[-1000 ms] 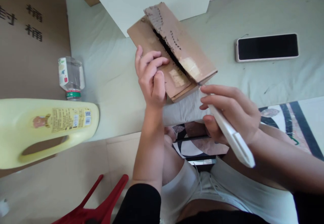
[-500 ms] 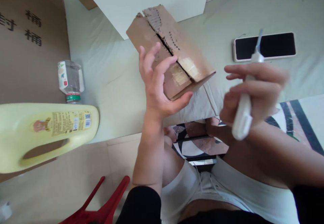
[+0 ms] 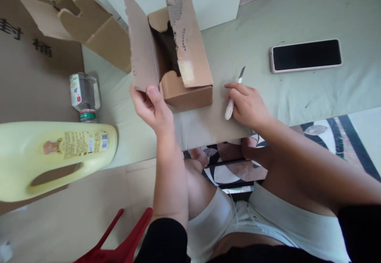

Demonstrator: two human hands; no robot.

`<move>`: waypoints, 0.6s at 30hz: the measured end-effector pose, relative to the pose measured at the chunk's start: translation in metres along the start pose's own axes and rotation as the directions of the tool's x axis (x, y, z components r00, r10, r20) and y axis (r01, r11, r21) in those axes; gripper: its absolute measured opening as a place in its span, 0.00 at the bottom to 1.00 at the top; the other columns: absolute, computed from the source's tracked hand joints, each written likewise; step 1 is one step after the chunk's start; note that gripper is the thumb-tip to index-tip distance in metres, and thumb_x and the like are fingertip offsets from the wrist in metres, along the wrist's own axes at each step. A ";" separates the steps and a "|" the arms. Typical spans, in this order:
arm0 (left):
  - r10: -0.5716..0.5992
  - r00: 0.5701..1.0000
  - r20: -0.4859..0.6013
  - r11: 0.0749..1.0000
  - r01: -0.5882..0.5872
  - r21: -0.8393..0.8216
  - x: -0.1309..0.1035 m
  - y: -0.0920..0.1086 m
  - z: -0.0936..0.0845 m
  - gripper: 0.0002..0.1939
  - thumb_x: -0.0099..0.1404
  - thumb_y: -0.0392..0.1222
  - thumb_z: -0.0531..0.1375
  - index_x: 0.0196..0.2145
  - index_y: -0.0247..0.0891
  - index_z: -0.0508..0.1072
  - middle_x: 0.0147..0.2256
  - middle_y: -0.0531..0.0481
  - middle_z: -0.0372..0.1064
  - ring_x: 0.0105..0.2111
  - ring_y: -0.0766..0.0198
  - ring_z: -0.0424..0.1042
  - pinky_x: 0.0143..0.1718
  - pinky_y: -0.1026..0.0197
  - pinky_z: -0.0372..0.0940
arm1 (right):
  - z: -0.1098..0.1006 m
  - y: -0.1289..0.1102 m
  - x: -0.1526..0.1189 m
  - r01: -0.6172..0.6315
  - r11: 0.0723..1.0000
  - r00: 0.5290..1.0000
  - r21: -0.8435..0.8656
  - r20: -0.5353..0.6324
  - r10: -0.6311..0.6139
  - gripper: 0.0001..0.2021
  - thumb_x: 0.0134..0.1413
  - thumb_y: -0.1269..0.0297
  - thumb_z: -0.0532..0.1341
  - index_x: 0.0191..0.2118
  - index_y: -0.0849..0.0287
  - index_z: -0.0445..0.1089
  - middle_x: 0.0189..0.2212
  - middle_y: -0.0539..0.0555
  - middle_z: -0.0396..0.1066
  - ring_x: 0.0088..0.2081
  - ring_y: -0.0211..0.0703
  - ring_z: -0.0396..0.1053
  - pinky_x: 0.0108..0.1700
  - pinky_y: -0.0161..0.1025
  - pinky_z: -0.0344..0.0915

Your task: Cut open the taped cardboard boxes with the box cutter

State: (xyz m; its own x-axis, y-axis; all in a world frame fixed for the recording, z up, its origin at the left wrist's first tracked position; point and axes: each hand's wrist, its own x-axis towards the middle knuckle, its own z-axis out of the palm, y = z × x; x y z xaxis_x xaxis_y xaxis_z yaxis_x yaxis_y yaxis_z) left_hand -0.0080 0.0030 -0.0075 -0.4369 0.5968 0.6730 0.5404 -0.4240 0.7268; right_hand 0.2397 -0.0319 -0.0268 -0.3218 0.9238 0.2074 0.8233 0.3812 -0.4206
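A small brown cardboard box [image 3: 190, 97] stands on the pale green cloth, its left top flap raised and its right flap lying partly over the opening. My left hand [image 3: 156, 110] pinches the lower corner of the raised flap [image 3: 139, 48] between thumb and fingers. The inside of the box is dark, and I cannot make out what it holds. To the right of the box, my right hand [image 3: 250, 104] rests low over the cloth, closed on a white utility knife [image 3: 230, 109]. The knife's blade is out and points away from me.
A phone [image 3: 308, 56] lies at the right. On the left are a clear bottle [image 3: 86, 94] on its side, a big yellow jug [image 3: 86, 142] and another open cardboard box [image 3: 104, 41]. A white box [image 3: 214, 1] stands behind. A red plastic piece [image 3: 131, 235] is below.
The box has turned more upright and its left flap has been opened by my left hand. My right hand has moved left and down to the cloth with the knife.
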 end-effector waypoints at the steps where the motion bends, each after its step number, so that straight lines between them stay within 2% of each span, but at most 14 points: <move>1: -0.020 0.999 -0.038 1.000 0.021 0.021 0.000 -0.004 -0.002 0.27 0.68 0.67 0.51 0.48 0.43 0.68 0.46 0.45 0.73 0.53 0.54 0.74 0.59 0.51 0.68 | 0.000 -0.001 0.000 -0.007 1.000 1.000 -0.001 0.012 0.007 0.15 0.53 0.76 0.51 0.43 0.60 0.70 0.61 0.61 0.68 0.60 0.60 0.68 0.56 0.57 0.66; 4: -0.162 0.984 -0.077 0.987 0.162 -0.011 0.001 -0.018 -0.006 0.22 0.68 0.65 0.53 0.46 0.45 0.67 0.42 0.48 0.73 0.50 0.57 0.75 0.54 0.54 0.71 | 0.002 -0.004 -0.001 -0.023 1.000 1.000 -0.020 0.015 0.024 0.15 0.56 0.73 0.53 0.45 0.60 0.72 0.63 0.60 0.66 0.66 0.67 0.60 0.60 0.63 0.63; 6: -0.324 0.942 -0.091 0.944 0.316 -0.094 0.002 -0.024 -0.008 0.16 0.69 0.59 0.53 0.45 0.46 0.65 0.42 0.50 0.73 0.48 0.60 0.75 0.47 0.57 0.73 | 0.005 -0.004 -0.002 -0.016 1.000 1.000 -0.021 0.009 0.016 0.16 0.56 0.71 0.54 0.47 0.60 0.73 0.62 0.60 0.67 0.68 0.69 0.57 0.61 0.65 0.61; 8: -0.481 0.874 -0.070 0.864 0.459 -0.208 0.004 -0.023 -0.008 0.12 0.68 0.53 0.54 0.43 0.45 0.63 0.42 0.50 0.72 0.47 0.62 0.74 0.41 0.60 0.73 | 0.007 -0.003 -0.001 0.007 1.000 1.000 0.005 -0.005 -0.007 0.17 0.55 0.70 0.54 0.48 0.59 0.73 0.61 0.61 0.68 0.68 0.68 0.57 0.62 0.65 0.60; 10: -0.613 0.790 0.016 0.749 0.588 -0.305 0.007 -0.017 -0.009 0.11 0.65 0.48 0.55 0.42 0.42 0.64 0.43 0.49 0.72 0.44 0.63 0.74 0.38 0.63 0.71 | 0.008 -0.002 0.001 0.044 0.996 0.999 0.076 -0.035 -0.041 0.19 0.54 0.68 0.54 0.50 0.59 0.73 0.59 0.61 0.69 0.67 0.66 0.58 0.64 0.65 0.59; 12: -0.703 0.703 0.111 0.647 0.696 -0.311 0.009 -0.012 -0.010 0.15 0.62 0.46 0.58 0.46 0.41 0.64 0.43 0.48 0.72 0.42 0.63 0.75 0.36 0.64 0.70 | 0.008 0.001 0.004 0.088 0.980 0.994 0.180 -0.081 -0.075 0.21 0.54 0.65 0.54 0.54 0.60 0.70 0.57 0.63 0.70 0.64 0.65 0.62 0.65 0.63 0.60; 13: -0.727 0.673 0.136 0.623 0.730 -0.280 0.009 -0.010 -0.010 0.19 0.61 0.45 0.59 0.49 0.42 0.63 0.45 0.48 0.72 0.41 0.63 0.75 0.35 0.65 0.69 | 0.007 0.002 0.005 0.103 0.967 0.991 0.231 -0.103 -0.081 0.23 0.55 0.63 0.55 0.56 0.60 0.67 0.56 0.64 0.70 0.62 0.64 0.64 0.64 0.62 0.62; 14: -0.735 0.663 0.141 0.625 0.743 -0.240 0.009 -0.009 -0.010 0.23 0.60 0.43 0.61 0.52 0.43 0.62 0.46 0.48 0.72 0.41 0.64 0.75 0.35 0.65 0.69 | 0.005 0.002 0.006 0.110 0.955 0.989 0.274 -0.122 -0.078 0.25 0.56 0.61 0.55 0.59 0.60 0.64 0.56 0.65 0.70 0.60 0.62 0.67 0.63 0.61 0.64; 16: -0.703 0.697 0.144 0.675 0.717 -0.172 0.008 -0.011 -0.011 0.26 0.57 0.39 0.63 0.53 0.43 0.62 0.50 0.47 0.72 0.44 0.63 0.75 0.39 0.65 0.70 | 0.002 0.003 0.006 0.109 0.934 0.984 0.339 -0.167 -0.054 0.27 0.60 0.56 0.55 0.63 0.59 0.59 0.57 0.65 0.69 0.57 0.61 0.68 0.60 0.60 0.67; 18: -0.648 0.740 0.180 0.730 0.671 -0.131 0.007 -0.014 -0.010 0.20 0.56 0.39 0.63 0.47 0.39 0.68 0.49 0.46 0.72 0.47 0.61 0.74 0.44 0.63 0.70 | -0.001 0.004 0.005 0.114 0.905 0.974 0.409 -0.227 -0.020 0.28 0.63 0.53 0.55 0.65 0.55 0.56 0.59 0.63 0.67 0.59 0.60 0.68 0.61 0.59 0.67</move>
State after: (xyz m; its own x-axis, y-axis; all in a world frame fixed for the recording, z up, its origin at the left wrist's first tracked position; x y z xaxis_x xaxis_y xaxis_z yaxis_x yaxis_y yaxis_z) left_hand -0.0258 0.0061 -0.0118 -0.5440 0.8391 0.0024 0.0072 0.0018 1.0000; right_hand 0.2423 -0.0258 -0.0265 -0.2236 0.8839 0.4108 0.5175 0.4648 -0.7184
